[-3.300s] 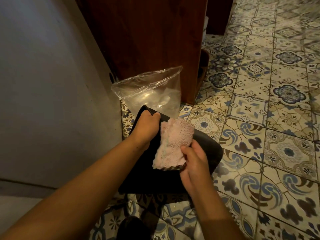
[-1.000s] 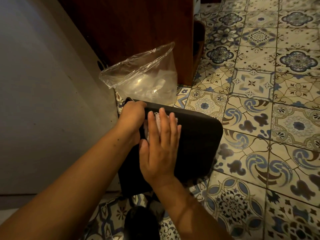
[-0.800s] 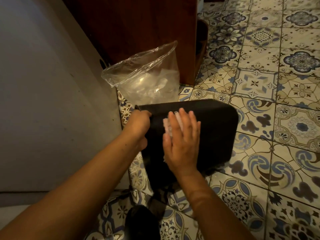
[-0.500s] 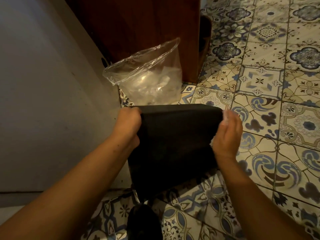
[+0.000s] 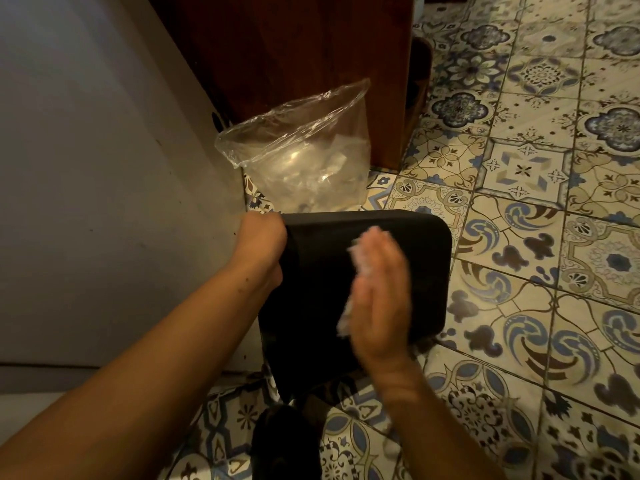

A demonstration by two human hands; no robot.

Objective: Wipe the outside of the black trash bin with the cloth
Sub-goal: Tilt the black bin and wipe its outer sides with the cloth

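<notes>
Wiping step in hand, by the look of it: black trash bin (image 5: pixel 318 258) tipped over, one broad side turned up toward the camera, low over the tiled floor (image 5: pixel 519 237) and close to the wall's corner. Cannot tell whether its near end rests on the tiles. Left hand (image 5: pixel 263 247) curled round the bin's upper left edge, holding it steady. Right hand (image 5: pixel 381 296) flat, fingers straight and together, pressing the pale cloth (image 5: pixel 360 261) against the broad side. Only the cloth's left fringe showing past the palm, blurred, so probably in the middle of a stroke. Hands apart, one on each half of the bin. Cannot tell the share of the outside already wiped, with no marks readable on the dark plastic in this dim light. Next move likely calls for even pressure toward the rounded right corner, then for turning the bin with the left hand to bring up the other sides. Just behind the bin, a clear plastic bag (image 5: pixel 304 157) standing open, something pale and crumpled inside. Behind that, a dark wooden cabinet (image 5: pixel 294 46); at the left, a plain grey wall (image 5: pixel 86 168). Floor of patterned tiles in blue, brown and cream, probably hard and smooth, so easy for the bin to slide without the steadying grip. At the bottom edge, a dark shape (image 5: pixel 284 441), too dim to name.
</notes>
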